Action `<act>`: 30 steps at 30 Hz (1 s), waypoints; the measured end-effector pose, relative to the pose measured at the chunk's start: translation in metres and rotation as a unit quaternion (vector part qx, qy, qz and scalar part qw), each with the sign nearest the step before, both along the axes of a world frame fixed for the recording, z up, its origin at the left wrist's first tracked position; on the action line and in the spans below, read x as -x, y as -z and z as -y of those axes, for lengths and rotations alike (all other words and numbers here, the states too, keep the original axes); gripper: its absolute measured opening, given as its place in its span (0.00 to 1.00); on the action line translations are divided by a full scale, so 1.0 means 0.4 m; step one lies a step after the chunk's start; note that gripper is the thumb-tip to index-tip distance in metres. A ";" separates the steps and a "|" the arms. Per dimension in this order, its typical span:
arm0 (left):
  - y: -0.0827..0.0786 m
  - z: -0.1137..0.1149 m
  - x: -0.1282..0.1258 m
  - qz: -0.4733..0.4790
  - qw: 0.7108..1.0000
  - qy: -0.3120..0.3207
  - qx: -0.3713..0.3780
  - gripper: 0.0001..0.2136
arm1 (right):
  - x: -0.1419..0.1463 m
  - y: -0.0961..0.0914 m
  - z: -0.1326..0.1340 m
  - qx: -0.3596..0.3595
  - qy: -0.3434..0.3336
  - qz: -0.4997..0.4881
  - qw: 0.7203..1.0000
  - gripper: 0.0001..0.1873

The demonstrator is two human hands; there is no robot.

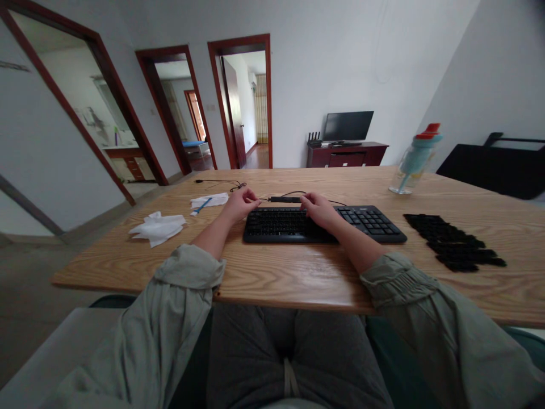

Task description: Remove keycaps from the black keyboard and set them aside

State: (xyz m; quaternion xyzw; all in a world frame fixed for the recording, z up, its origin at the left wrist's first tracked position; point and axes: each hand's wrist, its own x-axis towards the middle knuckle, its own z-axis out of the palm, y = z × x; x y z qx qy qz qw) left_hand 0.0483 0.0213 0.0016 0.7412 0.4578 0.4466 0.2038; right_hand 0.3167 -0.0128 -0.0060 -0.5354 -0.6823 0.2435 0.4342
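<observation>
That keyboard (275, 225) looks light and stiff, best held by its 2 ends; left hand (240, 204) bunched, right hand (319, 209) curled over it, whether gripping I can't tell.

Your sleeves (187, 267) are a muted grey-green, your trousers (251, 352) dark grey with a pale drawstring (290, 378). You have a black keyboard (272, 224) on a light-brown counter (276, 278) patterned with wavy wood grain. Your crumpled tissue (158, 228) is white, the thin stick (203, 205) blue. Your clear bottle (409, 170) wears a pale-blue lid with a red top. Behind, you see reddish-brown door frames (268, 102) and whitish walls (306, 68).
</observation>
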 end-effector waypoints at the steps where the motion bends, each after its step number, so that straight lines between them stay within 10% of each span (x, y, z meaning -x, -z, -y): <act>1: 0.000 -0.001 0.001 -0.002 1.000 0.001 -0.001 0.13 | 0.000 0.001 -0.001 0.000 0.000 0.000 1.000 0.12; 14: 0.001 0.001 -0.001 0.042 0.999 0.014 0.001 0.25 | -0.003 0.010 -0.011 0.005 -0.008 -0.011 1.000 0.12; 30: 0.011 -0.014 0.004 -0.002 1.000 -0.001 -0.002 0.14 | 0.002 -0.006 0.006 0.026 0.003 -0.034 0.999 0.11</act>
